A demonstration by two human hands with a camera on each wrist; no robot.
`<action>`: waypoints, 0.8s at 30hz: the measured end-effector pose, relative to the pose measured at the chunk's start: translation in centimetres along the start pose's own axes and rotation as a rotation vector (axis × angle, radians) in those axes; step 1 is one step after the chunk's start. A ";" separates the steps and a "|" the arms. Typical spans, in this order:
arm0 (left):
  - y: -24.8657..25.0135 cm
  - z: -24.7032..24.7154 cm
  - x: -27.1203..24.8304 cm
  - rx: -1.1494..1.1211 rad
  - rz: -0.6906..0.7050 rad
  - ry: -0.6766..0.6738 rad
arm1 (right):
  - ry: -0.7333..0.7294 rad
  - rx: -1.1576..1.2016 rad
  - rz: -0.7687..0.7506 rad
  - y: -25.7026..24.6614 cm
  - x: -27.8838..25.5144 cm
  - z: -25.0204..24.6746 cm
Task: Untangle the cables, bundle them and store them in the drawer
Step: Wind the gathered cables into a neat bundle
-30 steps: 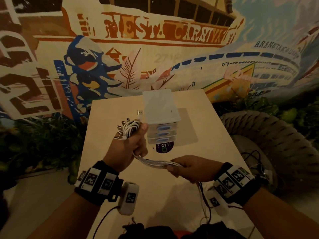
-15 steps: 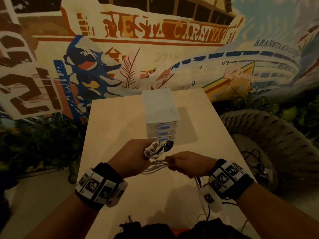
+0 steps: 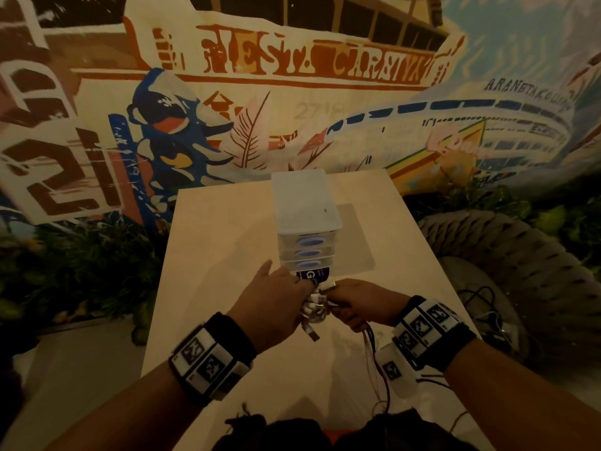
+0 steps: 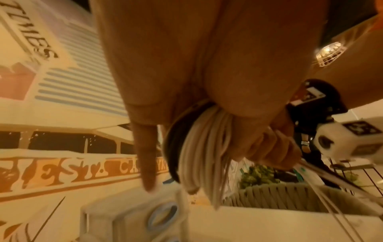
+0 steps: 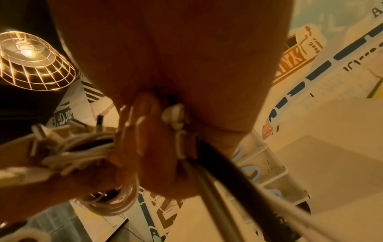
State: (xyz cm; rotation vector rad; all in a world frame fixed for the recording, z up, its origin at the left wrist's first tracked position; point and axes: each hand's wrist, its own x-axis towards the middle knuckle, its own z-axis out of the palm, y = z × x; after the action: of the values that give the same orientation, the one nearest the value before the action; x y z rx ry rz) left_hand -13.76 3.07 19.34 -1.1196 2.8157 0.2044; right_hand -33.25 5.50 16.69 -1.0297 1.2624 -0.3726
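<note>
A coil of white cables with one dark cable [image 3: 313, 310] hangs between my two hands over the beige table [image 3: 211, 255]. My left hand [image 3: 292, 296] grips the coil [image 4: 204, 144], with the loops wrapped round its fingers and the index finger [image 4: 147, 157] pointing out straight. My right hand [image 3: 345, 301] pinches the loose cable ends [image 5: 179, 140] close beside the coil [image 5: 82, 151]. The loose strands trail down toward my body. The white drawer unit [image 3: 307, 222] with three shut drawers and blue handles stands just beyond the hands.
A round dark sticker [image 3: 313, 275] lies in front of the drawer unit. A woven chair [image 3: 520, 255] with dark cables on its seat [image 3: 481, 307] stands right of the table. Plants [image 3: 81, 265] and a painted wall lie behind. A caged lamp [image 5: 31, 60] hangs overhead.
My left hand came down from beside the drawers with the coil and turned over. The hands closed together, so the stretch of cable between them is gone.
</note>
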 end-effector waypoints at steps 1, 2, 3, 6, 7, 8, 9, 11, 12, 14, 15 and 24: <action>-0.1 0.3 0.2 -0.087 -0.012 -0.020 | -0.004 0.005 -0.007 0.1 0.0 -0.1; -0.2 0.6 0.4 -0.147 -0.021 -0.029 | -0.010 0.002 -0.015 0.2 0.2 -0.1; -0.2 0.9 0.5 -0.172 -0.028 -0.035 | -0.016 -0.009 -0.021 0.4 0.3 -0.1; -0.1 1.6 0.6 -0.154 -0.055 -0.066 | -0.050 -0.126 -0.045 0.5 0.4 -0.2; -0.1 1.6 0.7 -0.134 -0.062 -0.080 | -0.066 -0.179 -0.056 0.5 0.3 -0.2; -0.1 1.6 0.8 -0.112 -0.066 -0.094 | -0.073 -0.195 -0.049 0.5 0.1 -0.3; -0.1 1.6 0.9 -0.079 -0.064 -0.107 | -0.074 -0.183 -0.037 0.5 0.0 -0.3; -0.1 1.5 1.0 0.002 -0.054 -0.133 | -0.067 -0.179 -0.026 0.3 -0.1 -0.3; 0.0 1.4 1.0 0.033 -0.051 -0.144 | -0.049 -0.198 -0.027 0.2 -0.1 -0.1; 0.1 1.4 0.9 0.048 -0.044 -0.162 | 0.003 -0.281 -0.031 -0.1 0.1 0.3; 0.2 1.4 0.8 0.044 -0.040 -0.168 | 0.022 -0.348 -0.031 -0.5 -0.1 0.5; 1.1 0.9 1.7 0.097 -0.071 -0.148 | 0.088 -1.005 -0.200 -1.5 0.7 2.2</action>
State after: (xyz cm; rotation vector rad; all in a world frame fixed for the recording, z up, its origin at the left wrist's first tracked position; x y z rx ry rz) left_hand -15.70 2.81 18.24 -1.1321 2.6224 0.1368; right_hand -30.59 5.16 17.32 -2.0107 1.4472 0.1093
